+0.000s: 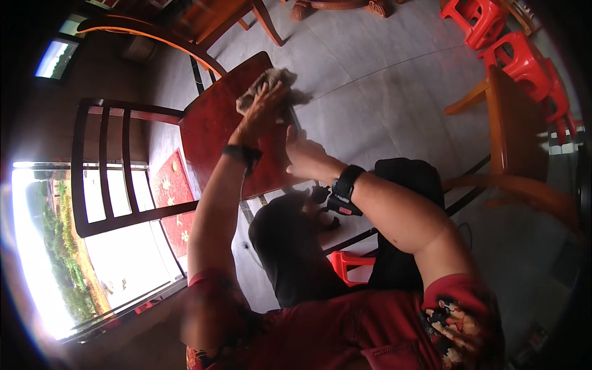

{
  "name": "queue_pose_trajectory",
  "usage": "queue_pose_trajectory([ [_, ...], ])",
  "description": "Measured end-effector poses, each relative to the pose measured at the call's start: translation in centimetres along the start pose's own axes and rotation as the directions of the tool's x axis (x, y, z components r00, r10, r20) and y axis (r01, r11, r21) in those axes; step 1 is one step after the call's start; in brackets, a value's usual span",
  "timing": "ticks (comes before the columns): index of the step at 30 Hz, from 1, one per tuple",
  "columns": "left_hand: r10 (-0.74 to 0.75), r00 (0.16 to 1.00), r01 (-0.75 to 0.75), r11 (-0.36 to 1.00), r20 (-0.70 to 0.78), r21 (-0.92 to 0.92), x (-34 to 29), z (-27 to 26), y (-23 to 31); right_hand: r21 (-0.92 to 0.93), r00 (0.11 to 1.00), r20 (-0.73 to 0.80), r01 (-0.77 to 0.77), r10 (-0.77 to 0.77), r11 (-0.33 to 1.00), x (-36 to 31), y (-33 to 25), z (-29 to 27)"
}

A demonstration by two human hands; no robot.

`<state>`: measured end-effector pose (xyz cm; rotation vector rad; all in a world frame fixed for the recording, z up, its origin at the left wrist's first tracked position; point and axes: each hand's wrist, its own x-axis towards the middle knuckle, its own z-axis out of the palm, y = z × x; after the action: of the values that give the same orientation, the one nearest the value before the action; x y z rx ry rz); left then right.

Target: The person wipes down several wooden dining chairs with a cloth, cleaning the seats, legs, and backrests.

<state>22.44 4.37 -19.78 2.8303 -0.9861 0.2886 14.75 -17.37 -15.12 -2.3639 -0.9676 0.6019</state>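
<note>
A dark wooden chair (209,126) with a red-brown seat stands before me, its slatted back to the left. At the seat's far right corner, my left hand (262,111) is closed over a bunched grey-brown cloth (251,98) and presses it to the surface. Part of the cloth hangs past the seat edge, slightly blurred. My right hand (308,155) grips the right edge of the same seat; some of its fingers are hidden. Black bands circle both wrists, the right one with a small device attached.
Red plastic stools (524,65) stand at the upper right, beside an orange-brown wooden chair (518,129). Another wooden chair (209,28) is at the far left. Part of a red stool (351,266) shows between my legs. A red patterned mat (174,185) lies by the bright doorway (92,240).
</note>
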Motion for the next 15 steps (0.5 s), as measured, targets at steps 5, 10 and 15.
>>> queue_pose_trajectory([
  [5, -0.241, 0.964, 0.263, 0.914, 0.110, -0.308, -6.3, -4.0, 9.4, -0.017, 0.999, -0.022, -0.045, 0.045, 0.999, 0.5, 0.4, -4.0],
  [10, -0.309, 0.940, 0.340, 0.891, 0.146, -0.300, -11.8, -7.2, 16.3, -0.170, 0.997, 0.038, -0.054, 0.061, 0.984, -2.0, 0.2, -5.6],
  [15, -0.440, 0.892, 0.452, 0.874, 0.104, -0.177, -16.5, -6.8, 18.3, -0.244, 0.999, 0.050, -0.006, 0.019, 0.970, -2.5, 0.2, -6.0],
])
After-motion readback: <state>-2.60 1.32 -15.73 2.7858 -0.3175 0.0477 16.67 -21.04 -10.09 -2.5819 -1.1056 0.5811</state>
